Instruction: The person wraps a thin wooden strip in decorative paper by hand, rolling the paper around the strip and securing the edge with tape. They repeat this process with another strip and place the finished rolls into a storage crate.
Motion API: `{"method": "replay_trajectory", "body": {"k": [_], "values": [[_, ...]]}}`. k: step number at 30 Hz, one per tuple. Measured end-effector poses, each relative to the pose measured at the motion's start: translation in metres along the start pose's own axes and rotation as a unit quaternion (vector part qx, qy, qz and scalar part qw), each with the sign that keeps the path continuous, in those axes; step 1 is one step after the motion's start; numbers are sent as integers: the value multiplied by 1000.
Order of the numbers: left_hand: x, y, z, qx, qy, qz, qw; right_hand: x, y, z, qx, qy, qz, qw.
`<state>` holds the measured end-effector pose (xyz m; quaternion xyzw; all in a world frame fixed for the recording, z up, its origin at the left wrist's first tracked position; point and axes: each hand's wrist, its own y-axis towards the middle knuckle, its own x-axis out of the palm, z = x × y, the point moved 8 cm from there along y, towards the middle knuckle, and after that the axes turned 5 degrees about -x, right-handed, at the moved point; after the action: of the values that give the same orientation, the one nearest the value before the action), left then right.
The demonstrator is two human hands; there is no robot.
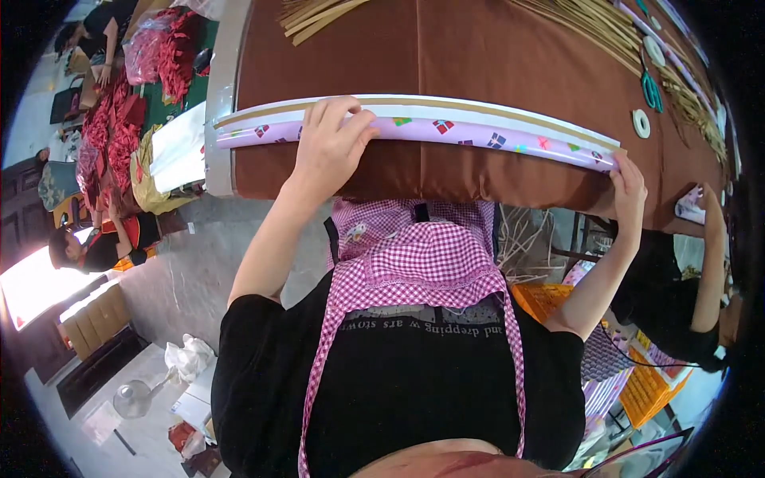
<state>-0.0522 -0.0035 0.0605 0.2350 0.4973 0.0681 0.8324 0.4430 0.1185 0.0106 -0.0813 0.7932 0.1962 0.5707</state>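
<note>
A long roll of lilac wrapping paper [422, 130] with colourful gift prints lies across the near side of the brown-covered table. Along its far side shows a white paper edge, with a narrow tan strip [478, 114] on it. My left hand [327, 139] is closed over the roll left of its middle, fingers bent across the paper. At the roll's right end, my right hand [629, 179] has its fingers closed around the tip, beside the end of the tan strip. The undersides of the fingers are hidden.
The brown tablecloth [351, 64] carries bundled tan strips [323, 16] at the back. Green-handled scissors [652, 89] and a white tape roll [641, 123] lie at the right. Another person's arm [712, 247] reaches in there. Orange crates [647, 390] stand below.
</note>
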Motion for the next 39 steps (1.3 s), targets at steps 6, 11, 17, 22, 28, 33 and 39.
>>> {"method": "replay_trajectory", "body": {"k": [6, 11, 17, 22, 28, 33, 39], "values": [[17, -9, -13, -5, 18, -33, 999, -1, 1, -2, 14, -36, -26, 999], [23, -9, -22, -16, -36, -9, 999, -4, 1, -4, 4, -53, -30, 998], [23, -12, -20, -12, -36, -2, 999, -18, 16, -41, 19, -62, 44, 997], [23, -13, -19, -28, -34, -3, 999, 11, 77, -170, -136, 81, 19, 987], [24, -10, -19, -9, -23, 5, 1000, 70, 110, -251, -259, 69, -77, 960], [22, -6, -17, -6, -19, 12, 1000, 73, 112, -252, -245, 57, -105, 962], [22, -3, -19, -8, -30, 4, 999, 76, 113, -251, -239, 51, -127, 961]]}}
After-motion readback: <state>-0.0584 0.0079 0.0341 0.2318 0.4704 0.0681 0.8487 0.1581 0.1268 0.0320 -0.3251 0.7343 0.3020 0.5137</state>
